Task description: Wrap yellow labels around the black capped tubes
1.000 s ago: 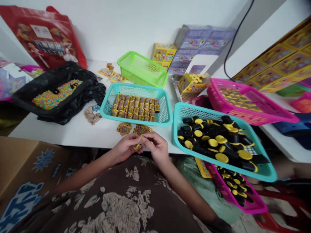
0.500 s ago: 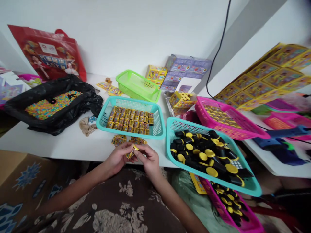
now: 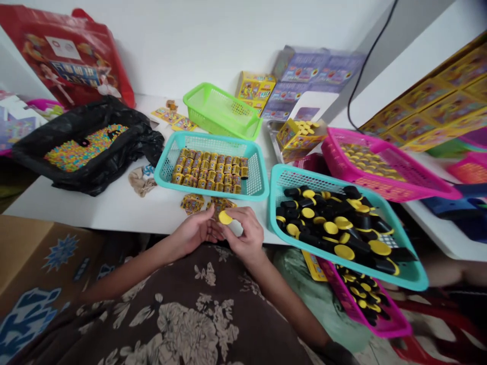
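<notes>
My right hand (image 3: 245, 234) pinches a small jar with a round yellow lid (image 3: 224, 218) between thumb and fingers, at the table's front edge. The lid faces me, and the rest of the jar is largely hidden. Just left of it, my left hand (image 3: 195, 232) has its thumb and fingers apart and holds nothing. Two small piles of printed yellow labels (image 3: 192, 204) lie beyond the hands. Behind them, a turquoise basket (image 3: 262, 177) holds rows of labelled jars (image 3: 209, 172). To the right, another turquoise basket (image 3: 420, 276) is heaped with black jars with yellow lids (image 3: 331, 228).
A black-lined tray of colourful beads (image 3: 85, 147) stands at left before a red bag (image 3: 68, 61). A green basket (image 3: 224, 124), yellow boxes (image 3: 254, 88) and purple boxes (image 3: 308, 76) line the back. A pink basket (image 3: 422, 190) is at right, a cardboard box (image 3: 49, 253) at lower left.
My hands have moved apart; the jar has passed from both hands into the right hand, with its yellow lid now turned toward me. The view has tilted down slightly.
</notes>
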The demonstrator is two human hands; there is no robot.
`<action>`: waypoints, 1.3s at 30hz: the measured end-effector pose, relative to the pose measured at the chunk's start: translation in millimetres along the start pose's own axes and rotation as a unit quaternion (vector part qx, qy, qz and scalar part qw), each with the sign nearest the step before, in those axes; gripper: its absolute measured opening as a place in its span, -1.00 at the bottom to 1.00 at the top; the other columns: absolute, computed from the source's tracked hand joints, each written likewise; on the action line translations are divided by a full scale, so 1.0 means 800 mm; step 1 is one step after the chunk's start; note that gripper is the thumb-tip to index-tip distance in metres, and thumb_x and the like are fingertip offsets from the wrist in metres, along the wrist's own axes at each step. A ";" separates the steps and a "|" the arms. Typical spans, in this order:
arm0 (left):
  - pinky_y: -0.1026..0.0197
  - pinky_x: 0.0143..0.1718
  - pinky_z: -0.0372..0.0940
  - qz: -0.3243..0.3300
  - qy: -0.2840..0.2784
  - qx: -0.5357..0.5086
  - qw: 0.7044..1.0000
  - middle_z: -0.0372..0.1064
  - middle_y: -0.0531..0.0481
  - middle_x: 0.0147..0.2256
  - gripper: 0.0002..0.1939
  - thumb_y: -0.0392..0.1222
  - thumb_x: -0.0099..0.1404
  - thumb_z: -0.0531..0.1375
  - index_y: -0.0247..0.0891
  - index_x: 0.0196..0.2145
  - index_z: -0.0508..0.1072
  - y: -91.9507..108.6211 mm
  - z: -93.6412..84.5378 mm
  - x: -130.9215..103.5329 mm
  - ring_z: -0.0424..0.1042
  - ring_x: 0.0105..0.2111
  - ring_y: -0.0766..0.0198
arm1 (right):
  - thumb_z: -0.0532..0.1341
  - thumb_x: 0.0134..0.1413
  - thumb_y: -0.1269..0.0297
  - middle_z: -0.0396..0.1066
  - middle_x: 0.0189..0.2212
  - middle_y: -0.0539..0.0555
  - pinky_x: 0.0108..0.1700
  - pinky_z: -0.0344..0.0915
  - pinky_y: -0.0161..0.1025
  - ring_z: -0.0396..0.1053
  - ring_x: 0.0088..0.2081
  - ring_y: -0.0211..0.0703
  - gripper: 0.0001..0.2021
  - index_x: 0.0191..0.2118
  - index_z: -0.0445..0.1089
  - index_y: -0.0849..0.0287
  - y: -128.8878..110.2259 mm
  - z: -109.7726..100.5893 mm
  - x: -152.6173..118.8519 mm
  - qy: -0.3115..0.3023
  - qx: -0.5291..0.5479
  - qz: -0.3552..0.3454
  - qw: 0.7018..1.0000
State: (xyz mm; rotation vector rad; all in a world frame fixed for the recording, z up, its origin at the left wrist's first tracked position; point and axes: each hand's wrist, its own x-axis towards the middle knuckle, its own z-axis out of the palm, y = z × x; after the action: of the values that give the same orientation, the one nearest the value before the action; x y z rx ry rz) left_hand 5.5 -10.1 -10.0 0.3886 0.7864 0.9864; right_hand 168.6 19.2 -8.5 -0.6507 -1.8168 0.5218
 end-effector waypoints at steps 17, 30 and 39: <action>0.24 -0.31 0.31 0.075 0.031 -0.099 0.992 0.49 -0.02 -0.37 -0.92 -0.25 0.22 0.28 -0.32 -0.33 0.54 -0.004 0.004 0.016 0.42 -0.40 0.32 | 0.25 0.17 0.37 0.44 -0.26 0.15 -0.19 0.41 -0.07 0.39 -0.23 -0.06 -0.68 0.05 0.43 0.07 0.017 0.008 -0.022 -0.041 -0.138 -0.059 0.988; 0.22 -0.23 0.34 0.062 0.035 -0.083 0.994 0.47 -0.01 -0.35 -0.89 -0.22 0.21 0.31 -0.32 -0.31 0.52 -0.003 0.008 0.013 0.41 -0.36 0.33 | 0.24 0.19 0.35 0.48 -0.27 0.12 -0.16 0.42 -0.07 0.41 -0.22 -0.07 -0.73 0.01 0.45 0.06 0.018 0.009 -0.025 -0.030 -0.070 0.014 0.997; 0.24 -0.27 0.37 0.045 0.023 -0.092 0.995 0.47 -0.04 -0.35 -0.85 -0.20 0.22 0.32 -0.37 -0.36 0.52 -0.014 0.005 0.013 0.42 -0.38 0.33 | 0.21 0.21 0.39 0.52 -0.25 0.14 -0.16 0.42 -0.04 0.44 -0.22 -0.07 -0.74 0.00 0.45 0.07 0.024 0.010 -0.029 -0.033 -0.066 -0.017 0.997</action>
State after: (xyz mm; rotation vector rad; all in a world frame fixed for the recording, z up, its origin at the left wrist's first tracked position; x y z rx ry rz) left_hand 18.6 -6.5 -18.6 0.2451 0.7172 1.1450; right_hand 170.6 18.1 -39.4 -0.6975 -1.9330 0.4056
